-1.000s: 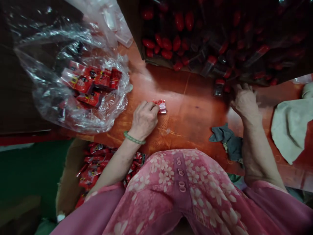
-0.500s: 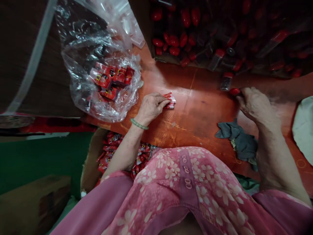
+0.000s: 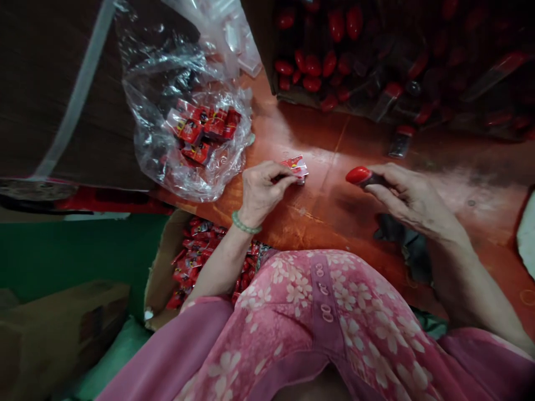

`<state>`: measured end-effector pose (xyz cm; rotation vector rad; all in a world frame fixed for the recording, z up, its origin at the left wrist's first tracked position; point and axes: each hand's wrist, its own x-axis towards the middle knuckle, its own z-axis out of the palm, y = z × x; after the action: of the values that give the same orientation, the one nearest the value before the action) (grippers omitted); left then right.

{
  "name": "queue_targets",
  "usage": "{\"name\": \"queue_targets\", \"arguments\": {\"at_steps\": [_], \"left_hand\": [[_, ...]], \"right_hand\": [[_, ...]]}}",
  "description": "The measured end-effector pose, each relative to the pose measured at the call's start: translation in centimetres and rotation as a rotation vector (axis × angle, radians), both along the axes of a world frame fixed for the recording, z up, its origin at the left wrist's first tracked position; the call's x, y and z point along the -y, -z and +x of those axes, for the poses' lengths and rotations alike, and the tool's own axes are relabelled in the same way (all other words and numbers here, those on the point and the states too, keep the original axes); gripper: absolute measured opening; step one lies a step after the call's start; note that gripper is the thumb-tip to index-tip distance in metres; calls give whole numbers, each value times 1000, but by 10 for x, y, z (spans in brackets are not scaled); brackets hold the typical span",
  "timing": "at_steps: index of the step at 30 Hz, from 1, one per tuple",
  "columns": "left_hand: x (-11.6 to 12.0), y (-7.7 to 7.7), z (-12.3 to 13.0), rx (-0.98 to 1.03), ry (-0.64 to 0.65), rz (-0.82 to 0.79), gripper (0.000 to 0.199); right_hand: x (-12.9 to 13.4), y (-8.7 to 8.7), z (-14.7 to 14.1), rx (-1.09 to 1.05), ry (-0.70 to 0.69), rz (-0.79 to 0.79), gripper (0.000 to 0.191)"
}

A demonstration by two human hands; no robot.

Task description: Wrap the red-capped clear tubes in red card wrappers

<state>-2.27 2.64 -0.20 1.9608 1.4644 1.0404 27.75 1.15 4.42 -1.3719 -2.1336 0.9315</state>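
My left hand (image 3: 267, 186), with a green bead bracelet at the wrist, pinches a small red-and-white printed packet (image 3: 297, 166) just above the table. To the right, my right hand (image 3: 412, 197) grips a small dark container with a glossy red rounded cap (image 3: 358, 175); the cap points left, toward the packet. Its lower part is hidden in the fingers. A gap separates the two held things. Beyond my right hand, a small clear container with a red top (image 3: 401, 141) lies on the table.
A clear plastic bag (image 3: 146, 145) with red packets (image 3: 198, 151) lies at left. At the back right stands a dark box (image 3: 288, 102) of red-capped containers. Beside my lap is a carton (image 3: 157, 267) of red packets. A dark grey cloth (image 3: 418, 256) lies under my right forearm on the orange table (image 3: 317, 223).
My right hand has moved left from near the box, bringing the red-capped container toward my left hand. The packet in my left hand is now lifted and tilted slightly.
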Motion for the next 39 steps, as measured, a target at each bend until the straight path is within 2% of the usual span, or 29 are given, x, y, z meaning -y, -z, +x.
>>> {"name": "queue_targets", "arguments": {"at_steps": [5, 10, 13, 16, 21, 25, 31, 35, 39], "left_hand": [[23, -14, 17, 143, 78, 49, 14], [33, -16, 24, 282, 154, -23, 13], [37, -15, 24, 318, 163, -95, 17], [40, -12, 23, 310, 165, -160, 18], [44, -8, 24, 259, 199, -172, 16], [46, -7, 25, 235, 252, -166, 16], [47, -4, 23, 294, 254, -180, 15], [48, -3, 23, 296, 286, -220, 14], [52, -2, 23, 307, 320, -269, 16]], "right_hand": [[17, 2, -16, -134, -4, 73, 27], [18, 1, -30, -181, -130, 66, 25], [14, -3, -33, -99, -212, 39, 28], [12, -10, -33, 68, -268, -4, 31], [13, -16, -35, 288, -364, -63, 34], [14, -20, -33, 302, -373, -86, 36], [18, -28, -24, 191, -292, -117, 35], [19, -25, -32, 171, -348, -169, 36], [17, -18, -38, 295, -401, -142, 34]]}}
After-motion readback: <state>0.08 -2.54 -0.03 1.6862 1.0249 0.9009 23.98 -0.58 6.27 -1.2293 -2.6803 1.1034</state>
